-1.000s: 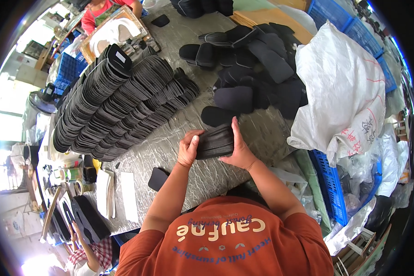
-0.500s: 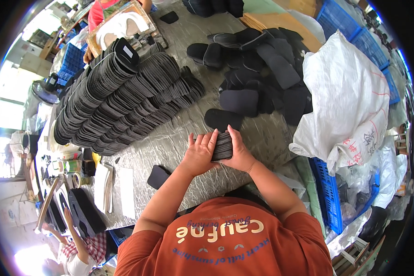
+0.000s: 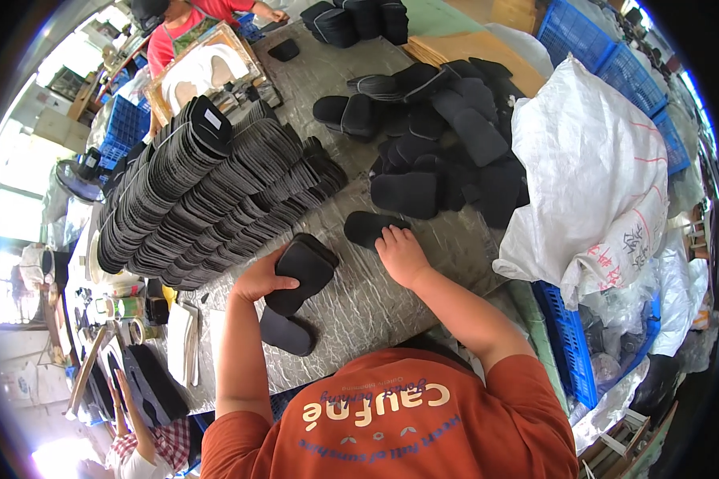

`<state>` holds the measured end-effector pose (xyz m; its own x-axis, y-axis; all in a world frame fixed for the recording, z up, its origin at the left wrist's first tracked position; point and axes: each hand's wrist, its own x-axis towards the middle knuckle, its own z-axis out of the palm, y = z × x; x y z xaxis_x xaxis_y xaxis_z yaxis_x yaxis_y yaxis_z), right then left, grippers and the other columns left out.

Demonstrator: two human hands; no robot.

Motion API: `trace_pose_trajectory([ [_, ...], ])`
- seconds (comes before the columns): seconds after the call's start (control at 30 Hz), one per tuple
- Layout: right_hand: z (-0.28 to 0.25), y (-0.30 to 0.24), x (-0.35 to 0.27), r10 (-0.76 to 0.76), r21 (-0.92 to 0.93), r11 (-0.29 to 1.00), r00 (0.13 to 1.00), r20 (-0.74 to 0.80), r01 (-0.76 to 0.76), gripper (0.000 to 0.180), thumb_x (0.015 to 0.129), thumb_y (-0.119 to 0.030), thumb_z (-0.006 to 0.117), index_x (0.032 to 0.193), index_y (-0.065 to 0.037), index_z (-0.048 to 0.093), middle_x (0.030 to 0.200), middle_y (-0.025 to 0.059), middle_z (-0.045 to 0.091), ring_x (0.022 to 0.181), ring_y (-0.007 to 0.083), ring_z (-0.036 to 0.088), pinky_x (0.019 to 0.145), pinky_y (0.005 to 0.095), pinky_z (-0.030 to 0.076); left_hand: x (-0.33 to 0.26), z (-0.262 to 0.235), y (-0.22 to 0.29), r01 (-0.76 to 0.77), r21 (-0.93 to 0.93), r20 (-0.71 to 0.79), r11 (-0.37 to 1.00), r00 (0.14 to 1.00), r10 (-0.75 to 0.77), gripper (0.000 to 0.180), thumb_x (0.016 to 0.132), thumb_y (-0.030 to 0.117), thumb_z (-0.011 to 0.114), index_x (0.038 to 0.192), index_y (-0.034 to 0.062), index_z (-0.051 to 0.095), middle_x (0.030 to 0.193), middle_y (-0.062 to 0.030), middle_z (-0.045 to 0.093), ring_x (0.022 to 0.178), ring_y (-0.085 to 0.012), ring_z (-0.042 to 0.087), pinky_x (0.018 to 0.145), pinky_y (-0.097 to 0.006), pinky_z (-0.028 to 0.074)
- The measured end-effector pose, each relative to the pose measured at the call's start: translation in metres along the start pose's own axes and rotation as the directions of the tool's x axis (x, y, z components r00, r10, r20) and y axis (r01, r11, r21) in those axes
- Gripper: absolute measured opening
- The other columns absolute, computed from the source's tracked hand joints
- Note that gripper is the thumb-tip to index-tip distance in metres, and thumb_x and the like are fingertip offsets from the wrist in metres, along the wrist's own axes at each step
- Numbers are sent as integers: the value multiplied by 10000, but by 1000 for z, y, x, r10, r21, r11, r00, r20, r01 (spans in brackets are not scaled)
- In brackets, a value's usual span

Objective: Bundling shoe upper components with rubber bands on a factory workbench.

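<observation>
My left hand (image 3: 260,277) grips a small stack of black shoe insoles (image 3: 302,275), its thumb lying over the near side. A single black insole (image 3: 286,334) lies on the table just nearer to me, partly overlapped by that stack. To the right, the fingers of my right hand (image 3: 403,257) are curled on the end of another loose insole (image 3: 363,228). Beyond it spreads a loose heap of black insoles (image 3: 403,194). Long, tightly packed rows of insoles (image 3: 192,195) stand at the left of the table.
A bulging white woven sack (image 3: 587,160) stands on the right above a blue crate (image 3: 563,335). Brown cardboard sheets (image 3: 471,52) lie at the back. A wooden frame (image 3: 208,68) is beside a person in red at the far left; another person's hands (image 3: 128,399) work at the lower left.
My hands have parted from around the stack. The left carried it leftward and tilted it over beside the single insole; the right moved to the loose insole at the heap's near edge.
</observation>
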<state>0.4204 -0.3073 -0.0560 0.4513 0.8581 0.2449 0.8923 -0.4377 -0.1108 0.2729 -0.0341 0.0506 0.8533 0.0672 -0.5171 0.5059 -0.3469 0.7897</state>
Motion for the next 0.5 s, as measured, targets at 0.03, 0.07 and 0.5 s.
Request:
trace_pose_trajectory([
  [0.03, -2, 0, 3, -28, -18, 999, 999, -25, 28, 188, 774, -97, 552, 953, -40, 568, 993, 143, 586, 997, 293, 550, 859, 414, 421, 2, -2, -6, 46, -246, 123, 968, 992, -16, 902, 618, 202, 784, 1378, -19, 351, 1241, -194, 549, 1130, -259, 543, 985, -312, 379],
  [0.07, -5, 1, 5, -34, -19, 999, 999, -31, 33, 188, 774, -97, 552, 953, -40, 568, 993, 143, 586, 997, 293, 550, 859, 414, 421, 2, -4, -11, 42, -244, 115, 969, 993, -14, 902, 618, 202, 784, 1378, -19, 351, 1241, -194, 549, 1130, -259, 543, 985, -312, 379],
  [0.5, -30, 85, 37, 696, 455, 695, 679, -234, -556, 598, 636, -85, 771, 1162, -32, 492, 1056, 186, 564, 996, 381, 551, 850, 429, 448, 106, 92, 77, -244, 480, -322, 842, 844, 428, 800, 717, 193, 749, 1364, -26, 333, 1351, -257, 393, 1235, -388, 403, 1016, -376, 364],
])
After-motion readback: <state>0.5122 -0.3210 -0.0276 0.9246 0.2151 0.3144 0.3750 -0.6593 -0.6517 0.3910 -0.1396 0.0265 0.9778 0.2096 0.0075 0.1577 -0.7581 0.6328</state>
